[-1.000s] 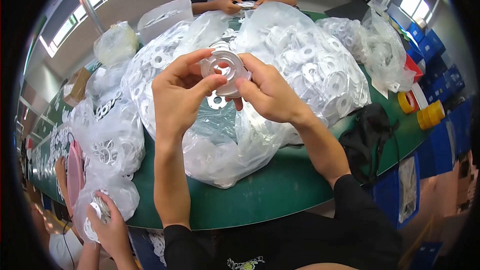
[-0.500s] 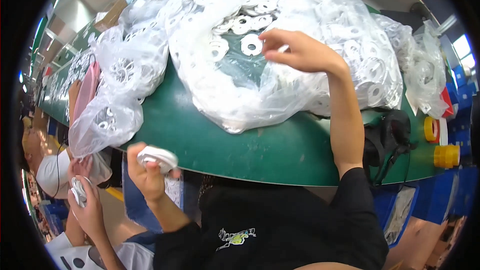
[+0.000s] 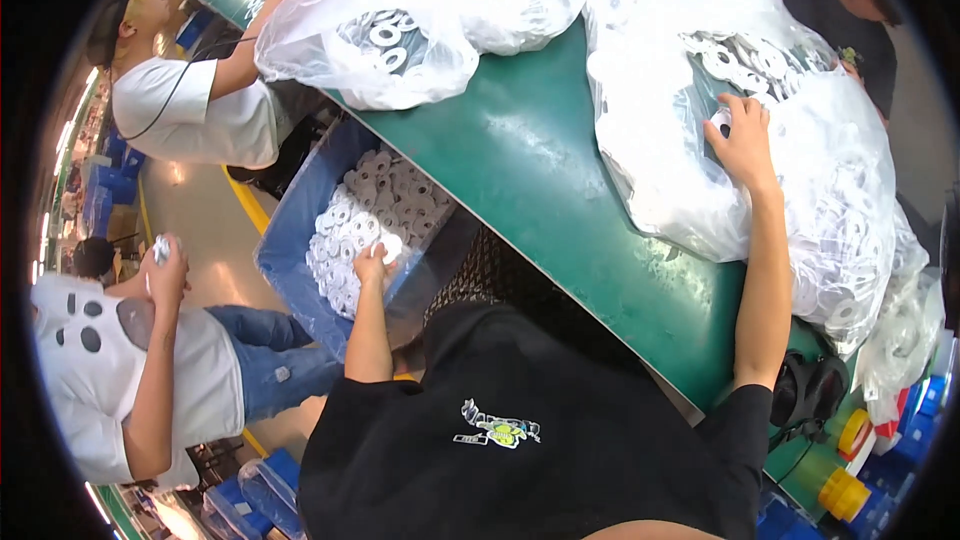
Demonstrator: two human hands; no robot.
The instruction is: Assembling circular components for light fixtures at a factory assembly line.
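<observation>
My left hand [image 3: 371,265] is closed in a pinch on a bright white ring piece [image 3: 390,244], low over the blue-lined bin [image 3: 285,208]. Glare hides the piece's detail, and whether several are stacked cannot be made out. Inside the bin lies a heap of flat white plastic rings [image 3: 345,230]. At the opening of a large clear plastic bag [image 3: 640,155] on the table, my right hand [image 3: 744,140] has its thumb and fingers around the edges of one white ring [image 3: 722,120]. More rings [image 3: 745,62] are piled just beyond it.
Another bag of rings [image 3: 440,75] sits on the green table [image 3: 510,170] at the left. Black headphones [image 3: 810,390] and yellow tape rolls [image 3: 845,493] are at the right. One person [image 3: 200,105] works at the table's left; another [image 3: 130,370] holds white pieces nearby; a third [image 3: 850,30] is across.
My view has turned left, bringing the bin into sight. My left hand has moved from beside the table edge to over the bin. My right hand has come down onto a ring.
</observation>
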